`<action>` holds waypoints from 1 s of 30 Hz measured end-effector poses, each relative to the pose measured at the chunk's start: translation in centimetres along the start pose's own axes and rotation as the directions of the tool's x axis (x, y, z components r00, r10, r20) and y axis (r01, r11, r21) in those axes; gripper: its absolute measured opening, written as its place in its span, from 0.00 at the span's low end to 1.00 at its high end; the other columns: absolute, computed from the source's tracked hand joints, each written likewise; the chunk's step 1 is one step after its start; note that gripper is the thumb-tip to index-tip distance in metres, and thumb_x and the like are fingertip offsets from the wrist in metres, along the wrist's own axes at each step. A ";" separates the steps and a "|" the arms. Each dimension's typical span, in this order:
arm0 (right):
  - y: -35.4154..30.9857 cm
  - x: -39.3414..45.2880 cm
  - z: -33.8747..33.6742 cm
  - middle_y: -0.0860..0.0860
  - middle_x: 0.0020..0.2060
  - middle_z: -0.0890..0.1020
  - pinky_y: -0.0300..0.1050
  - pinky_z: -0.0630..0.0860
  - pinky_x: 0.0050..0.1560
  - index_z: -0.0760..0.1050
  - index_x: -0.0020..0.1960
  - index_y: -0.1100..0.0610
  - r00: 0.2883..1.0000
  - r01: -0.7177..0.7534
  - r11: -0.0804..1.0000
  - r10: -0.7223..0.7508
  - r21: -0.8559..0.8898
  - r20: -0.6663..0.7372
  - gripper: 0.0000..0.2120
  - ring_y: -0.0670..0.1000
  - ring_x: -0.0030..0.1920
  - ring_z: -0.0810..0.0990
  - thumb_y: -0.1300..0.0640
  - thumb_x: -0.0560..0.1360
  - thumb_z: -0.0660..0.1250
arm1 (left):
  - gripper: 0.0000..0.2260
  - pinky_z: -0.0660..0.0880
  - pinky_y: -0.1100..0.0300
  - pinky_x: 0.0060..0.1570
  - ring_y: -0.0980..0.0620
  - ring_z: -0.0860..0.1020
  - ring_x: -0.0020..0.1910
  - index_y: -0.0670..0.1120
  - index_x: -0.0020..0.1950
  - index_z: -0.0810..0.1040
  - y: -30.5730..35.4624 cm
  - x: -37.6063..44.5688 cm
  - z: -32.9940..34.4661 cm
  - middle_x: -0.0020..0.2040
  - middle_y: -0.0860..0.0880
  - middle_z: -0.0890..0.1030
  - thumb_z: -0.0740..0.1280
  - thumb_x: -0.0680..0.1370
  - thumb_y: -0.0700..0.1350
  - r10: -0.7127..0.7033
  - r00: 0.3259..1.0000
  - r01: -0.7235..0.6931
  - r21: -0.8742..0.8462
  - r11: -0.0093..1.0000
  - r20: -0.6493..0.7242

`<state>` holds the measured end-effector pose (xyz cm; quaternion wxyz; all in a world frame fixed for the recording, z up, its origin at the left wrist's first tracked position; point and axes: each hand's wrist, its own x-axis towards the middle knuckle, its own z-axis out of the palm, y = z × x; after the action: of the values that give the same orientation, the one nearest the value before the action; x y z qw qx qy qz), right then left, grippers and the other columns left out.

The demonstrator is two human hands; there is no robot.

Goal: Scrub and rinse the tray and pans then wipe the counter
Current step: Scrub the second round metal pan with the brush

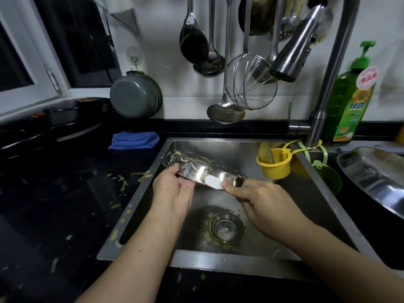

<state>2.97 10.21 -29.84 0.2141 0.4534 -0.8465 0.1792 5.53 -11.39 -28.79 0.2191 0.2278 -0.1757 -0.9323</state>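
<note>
A round steel pan (196, 169) smeared with yellowish residue is tilted on edge over the sink (218, 147). My left hand (172, 189) grips its near left rim. My right hand (260, 200) pinches a small white scrubbing pad (213, 182) and presses it against the pan's outer wall. A second steel pan (371, 173) lies on the counter at the right. A folded blue cloth (134, 139) sits on the black counter (65, 193) behind the sink's left corner. Yellow smears and crumbs dot the counter beside the sink.
The faucet (325, 88) arches over the sink's right back corner, with a green soap bottle (349, 97) behind it. A yellow cup (274, 166) hangs inside the sink. Ladles and a wire skimmer (251, 84) hang on the wall. A drain strainer (226, 227) sits in the basin. Grey bowls (133, 95) lean at back left.
</note>
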 end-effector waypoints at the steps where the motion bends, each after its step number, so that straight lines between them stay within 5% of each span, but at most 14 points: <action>1: -0.3 0.2 0.2 0.46 0.38 0.79 0.47 0.73 0.26 0.78 0.67 0.41 1.000 0.015 1.000 -0.015 -0.011 -0.010 0.25 0.55 0.34 0.79 0.60 0.73 0.69 | 0.14 0.83 0.38 0.47 0.36 0.86 0.49 0.33 0.68 0.71 -0.2 0.1 0.0 0.56 0.31 0.82 0.59 0.83 0.34 -0.003 1.000 0.003 0.008 1.000 0.007; 4: -1.0 1.2 0.8 0.46 0.39 0.78 0.47 0.73 0.28 0.75 0.70 0.40 1.000 0.016 0.999 -0.016 -0.040 0.012 0.27 0.56 0.35 0.79 0.60 0.74 0.70 | 0.14 0.80 0.34 0.56 0.36 0.84 0.54 0.32 0.68 0.70 -0.9 -0.2 0.0 0.59 0.31 0.80 0.59 0.84 0.34 -0.008 1.000 0.008 0.063 0.998 0.002; 8: 1.6 0.3 -0.7 0.46 0.40 0.78 0.52 0.77 0.36 0.70 0.71 0.34 0.990 -0.032 0.999 0.034 -0.015 0.137 0.25 0.54 0.41 0.79 0.58 0.80 0.63 | 0.12 0.83 0.48 0.32 0.39 0.86 0.40 0.32 0.67 0.72 -0.2 -0.7 0.3 0.53 0.32 0.82 0.60 0.83 0.33 -0.006 0.999 0.006 -0.004 1.000 -0.045; 11: 3.2 -0.5 -1.7 0.45 0.41 0.78 0.52 0.77 0.42 0.67 0.71 0.30 0.969 -0.092 0.995 0.098 -0.039 0.228 0.25 0.52 0.44 0.78 0.56 0.82 0.60 | 0.13 0.80 0.53 0.26 0.42 0.86 0.33 0.34 0.68 0.72 0.3 -1.1 0.4 0.49 0.34 0.82 0.61 0.83 0.33 -0.002 0.998 0.000 -0.023 1.000 -0.064; 17: -0.6 1.9 0.2 0.46 0.37 0.75 0.48 0.73 0.28 0.75 0.69 0.38 0.998 0.038 0.998 -0.036 -0.040 0.055 0.27 0.54 0.33 0.77 0.60 0.74 0.68 | 0.13 0.83 0.39 0.50 0.38 0.84 0.53 0.33 0.68 0.71 -1.0 -1.2 0.3 0.58 0.32 0.80 0.60 0.83 0.33 -0.020 1.000 0.021 0.093 0.995 -0.013; 22: 2.7 0.4 -1.9 0.45 0.39 0.75 0.51 0.76 0.39 0.66 0.72 0.32 0.977 -0.174 0.982 0.181 -0.067 0.109 0.25 0.51 0.42 0.76 0.56 0.81 0.63 | 0.12 0.84 0.42 0.48 0.41 0.87 0.46 0.33 0.65 0.74 -0.2 -0.9 0.1 0.52 0.34 0.84 0.61 0.82 0.31 0.017 1.000 -0.017 0.033 0.999 -0.018; 27: 0.0 1.1 -1.3 0.42 0.39 0.75 0.53 0.76 0.39 0.70 0.69 0.33 0.989 -0.080 0.989 0.063 0.124 0.131 0.25 0.50 0.42 0.77 0.56 0.79 0.67 | 0.10 0.82 0.38 0.54 0.39 0.86 0.49 0.31 0.63 0.73 -1.2 -1.6 0.3 0.53 0.32 0.83 0.60 0.83 0.32 -0.009 1.000 0.008 0.076 0.997 0.016; 30: 0.2 1.6 -0.7 0.44 0.39 0.74 0.52 0.75 0.39 0.69 0.71 0.33 0.989 -0.137 0.987 0.131 0.080 0.070 0.24 0.51 0.42 0.76 0.56 0.80 0.65 | 0.11 0.82 0.39 0.53 0.40 0.86 0.48 0.32 0.64 0.73 -1.0 -1.4 0.4 0.52 0.32 0.84 0.60 0.83 0.32 0.004 1.000 -0.005 0.063 0.998 0.017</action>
<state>2.16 9.57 -28.45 0.1547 0.4097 -0.8731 0.2142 6.11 -9.82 -28.42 0.2125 0.2262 -0.2074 -0.9277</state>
